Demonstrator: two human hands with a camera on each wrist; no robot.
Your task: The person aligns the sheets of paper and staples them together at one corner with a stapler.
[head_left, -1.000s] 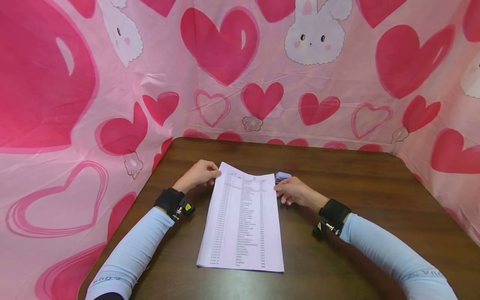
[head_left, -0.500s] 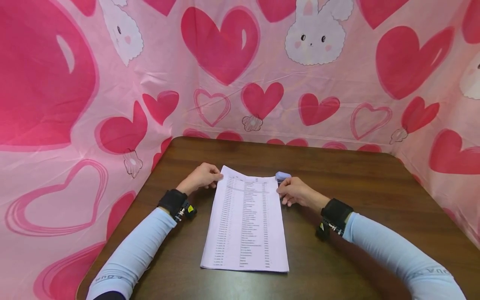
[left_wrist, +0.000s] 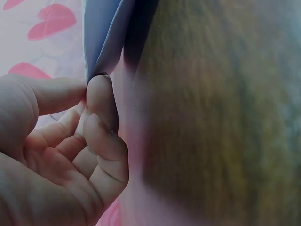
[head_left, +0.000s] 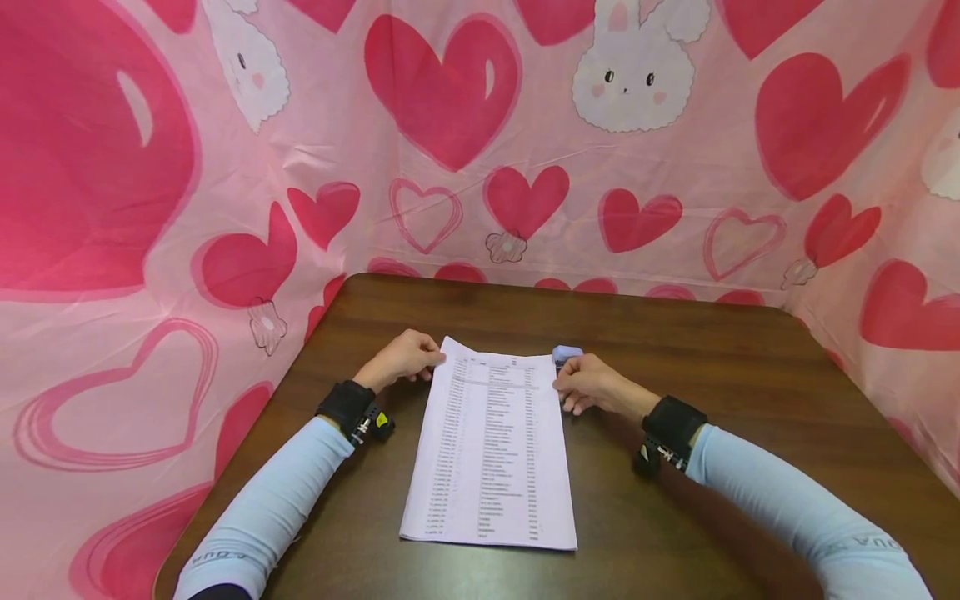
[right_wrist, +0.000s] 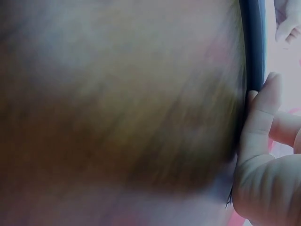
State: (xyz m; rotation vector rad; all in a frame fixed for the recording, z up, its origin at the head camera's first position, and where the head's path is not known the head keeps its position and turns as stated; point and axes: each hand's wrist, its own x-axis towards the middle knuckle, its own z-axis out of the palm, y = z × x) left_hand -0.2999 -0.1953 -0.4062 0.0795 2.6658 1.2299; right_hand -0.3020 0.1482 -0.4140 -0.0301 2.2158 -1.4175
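Printed sheets of paper (head_left: 491, 458), stacked together and covered in columns of small text, are held up at their far end over the table. My left hand (head_left: 405, 360) pinches the far left corner between thumb and forefinger; in the left wrist view the paper edges (left_wrist: 106, 37) part slightly above that pinch. On the far right edge, my right hand (head_left: 594, 383) grips the sheets with thumb and fingers. Just behind the right fingers sits a small light-purple object (head_left: 566, 353), partly hidden, its kind unclear.
A brown wooden table (head_left: 712, 375) with rounded far corners lies beneath. Pink fabric with hearts and rabbits (head_left: 450, 108) hangs close behind it and along both sides. Each wrist wears a black strap (head_left: 673, 423) with a small camera.
The sheets and both hands have shifted slightly right and nearer, and the far end of the paper has lowered a little. Both hands keep their hold.
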